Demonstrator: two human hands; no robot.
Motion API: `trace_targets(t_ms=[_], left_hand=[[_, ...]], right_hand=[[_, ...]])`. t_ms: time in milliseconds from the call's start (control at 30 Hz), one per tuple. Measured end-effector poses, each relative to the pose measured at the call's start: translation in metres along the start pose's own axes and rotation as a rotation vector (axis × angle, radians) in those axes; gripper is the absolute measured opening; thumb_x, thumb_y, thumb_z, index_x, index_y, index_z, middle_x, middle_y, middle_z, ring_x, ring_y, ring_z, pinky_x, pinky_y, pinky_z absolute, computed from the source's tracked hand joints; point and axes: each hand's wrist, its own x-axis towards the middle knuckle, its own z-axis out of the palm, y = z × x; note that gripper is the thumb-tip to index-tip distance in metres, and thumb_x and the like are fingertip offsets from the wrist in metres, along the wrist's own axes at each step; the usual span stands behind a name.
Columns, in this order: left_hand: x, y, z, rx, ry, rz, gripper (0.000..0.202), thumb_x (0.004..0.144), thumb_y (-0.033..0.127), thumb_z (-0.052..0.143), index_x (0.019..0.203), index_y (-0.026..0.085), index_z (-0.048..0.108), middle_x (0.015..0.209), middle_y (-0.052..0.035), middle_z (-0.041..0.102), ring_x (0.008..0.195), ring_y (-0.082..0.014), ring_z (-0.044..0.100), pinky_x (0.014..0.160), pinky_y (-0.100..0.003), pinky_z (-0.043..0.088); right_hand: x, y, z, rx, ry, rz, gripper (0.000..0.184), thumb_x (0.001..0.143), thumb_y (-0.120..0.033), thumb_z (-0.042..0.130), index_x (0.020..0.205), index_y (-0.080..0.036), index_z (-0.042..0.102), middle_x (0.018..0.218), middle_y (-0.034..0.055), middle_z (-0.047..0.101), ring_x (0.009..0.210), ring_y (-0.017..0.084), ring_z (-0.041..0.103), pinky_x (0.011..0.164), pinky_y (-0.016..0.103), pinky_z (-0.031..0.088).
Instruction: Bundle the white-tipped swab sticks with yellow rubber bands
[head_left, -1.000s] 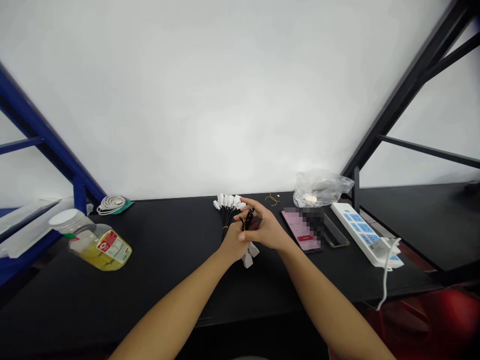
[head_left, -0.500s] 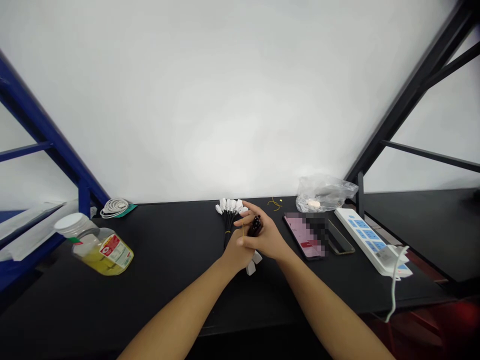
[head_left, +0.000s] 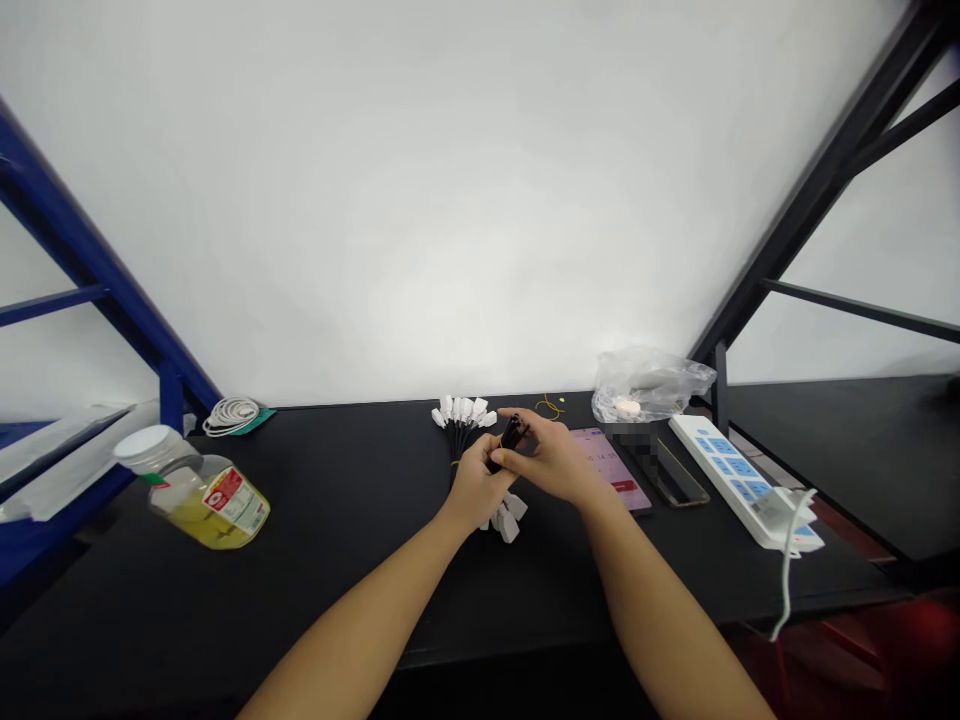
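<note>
A bundle of black cables (head_left: 512,433) is in my hands above the table. Its white plugs (head_left: 508,522) stick out below them. My left hand (head_left: 478,484) is closed around the bundle from the left. From the right, my right hand (head_left: 551,458) closes on it, thumb pressed against the cables and fingers curled behind. A thin yellow rubber band (head_left: 502,446) shows on the cables, mostly hidden by the fingers. Just beyond my left hand lies another group of black cables with white plugs (head_left: 463,410), tied with a yellow band.
At left stand a clear jar (head_left: 214,500) with a white lid and a coiled white cable (head_left: 231,414). To the right are a lit phone (head_left: 611,465), a second phone (head_left: 682,475), a power strip (head_left: 739,475) and a plastic bag (head_left: 652,380). Loose yellow bands (head_left: 551,406) lie near the wall.
The yellow band, stretched between my hands before, now sits close against the cables. My right hand has shifted right, over the phone's edge, and the bundle's white plugs show more.
</note>
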Motion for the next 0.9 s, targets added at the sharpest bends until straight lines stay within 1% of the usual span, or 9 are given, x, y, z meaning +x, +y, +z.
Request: trace_targets(t_ms=[67, 167, 300, 333, 400, 500, 600, 733, 900], left_hand=[[0.002, -0.001, -0.002, -0.068, 0.029, -0.068, 0.032, 0.072, 0.03, 0.075, 0.075, 0.02, 0.045, 0.058, 0.0094, 0.045, 0.049, -0.0062, 0.043, 0.048, -0.018, 0.035], [0.006, -0.001, -0.008, -0.224, 0.06, -0.114, 0.037, 0.076, 0.042, 0.073, 0.091, 0.022, 0.046, 0.054, 0.0129, 0.041, 0.041, -0.0052, 0.036, 0.044, -0.019, 0.032], [0.005, -0.003, -0.013, -0.247, -0.025, -0.067, 0.045, 0.083, 0.051, 0.067, 0.111, 0.019, 0.052, 0.054, 0.0126, 0.039, 0.042, -0.006, 0.035, 0.046, -0.02, 0.033], [0.003, -0.005, -0.012, -0.197, -0.047, -0.053, 0.044, 0.085, 0.052, 0.065, 0.111, 0.018, 0.054, 0.056, 0.0111, 0.042, 0.044, -0.0064, 0.036, 0.047, -0.02, 0.034], [-0.001, -0.007, -0.009, -0.07, -0.075, -0.018, 0.043, 0.089, 0.055, 0.06, 0.108, 0.017, 0.057, 0.062, 0.007, 0.049, 0.048, -0.0072, 0.041, 0.049, -0.021, 0.037], [-0.006, -0.009, -0.004, 0.063, -0.071, 0.038, 0.041, 0.092, 0.055, 0.056, 0.106, 0.016, 0.059, 0.073, 0.0023, 0.057, 0.054, -0.0086, 0.047, 0.053, -0.022, 0.04], [-0.008, -0.009, -0.002, 0.118, -0.039, 0.047, 0.042, 0.093, 0.056, 0.053, 0.106, 0.017, 0.06, 0.073, 0.0015, 0.057, 0.055, -0.0097, 0.049, 0.054, -0.023, 0.041], [-0.007, -0.007, -0.003, 0.085, -0.018, 0.014, 0.045, 0.092, 0.06, 0.053, 0.104, 0.017, 0.057, 0.068, 0.0031, 0.054, 0.055, -0.0105, 0.05, 0.053, -0.022, 0.041], [-0.01, -0.007, -0.002, 0.102, -0.005, 0.023, 0.044, 0.092, 0.059, 0.054, 0.105, 0.017, 0.057, 0.068, 0.0025, 0.056, 0.054, -0.0109, 0.051, 0.054, -0.022, 0.042]], right_hand=[[-0.001, 0.001, -0.005, 0.123, -0.054, 0.033, 0.045, 0.083, -0.038, 0.072, 0.123, -0.022, 0.062, 0.075, -0.0002, 0.066, 0.068, 0.016, 0.062, 0.064, 0.028, 0.047], [-0.002, 0.003, -0.01, 0.485, -0.106, 0.087, 0.036, 0.084, -0.032, 0.068, 0.116, -0.022, 0.057, 0.066, -0.0055, 0.06, 0.057, 0.012, 0.055, 0.056, 0.024, 0.042], [-0.001, 0.005, -0.002, 1.03, -0.174, 0.148, 0.025, 0.078, -0.029, 0.066, 0.1, -0.023, 0.055, 0.06, -0.0059, 0.063, 0.045, 0.012, 0.05, 0.046, 0.023, 0.039], [0.0, 0.006, 0.004, 1.126, -0.15, 0.153, 0.02, 0.077, -0.028, 0.065, 0.094, -0.023, 0.055, 0.062, -0.0049, 0.066, 0.04, 0.01, 0.046, 0.044, 0.023, 0.038], [0.003, 0.007, 0.016, 1.256, 0.031, 0.177, 0.017, 0.073, -0.025, 0.066, 0.086, -0.024, 0.055, 0.076, -0.0044, 0.073, 0.032, 0.005, 0.031, 0.042, 0.025, 0.04], [0.009, 0.009, 0.032, 1.256, 0.309, 0.243, 0.022, 0.07, -0.02, 0.069, 0.089, -0.025, 0.06, 0.092, -0.0032, 0.078, 0.032, 0.002, 0.025, 0.039, 0.023, 0.039], [0.01, 0.006, 0.042, 1.152, 0.49, 0.286, 0.024, 0.069, -0.024, 0.076, 0.092, -0.022, 0.066, 0.097, 0.0035, 0.079, 0.036, 0.003, 0.037, 0.038, 0.022, 0.038], [0.005, -0.001, 0.048, 0.911, 0.656, 0.237, 0.027, 0.074, -0.032, 0.078, 0.097, -0.019, 0.072, 0.104, 0.0092, 0.078, 0.046, 0.008, 0.051, 0.038, 0.023, 0.039], [0.002, -0.004, 0.052, 0.765, 0.754, 0.208, 0.031, 0.076, -0.039, 0.08, 0.099, -0.019, 0.074, 0.103, 0.0094, 0.078, 0.049, 0.01, 0.053, 0.043, 0.027, 0.045]])
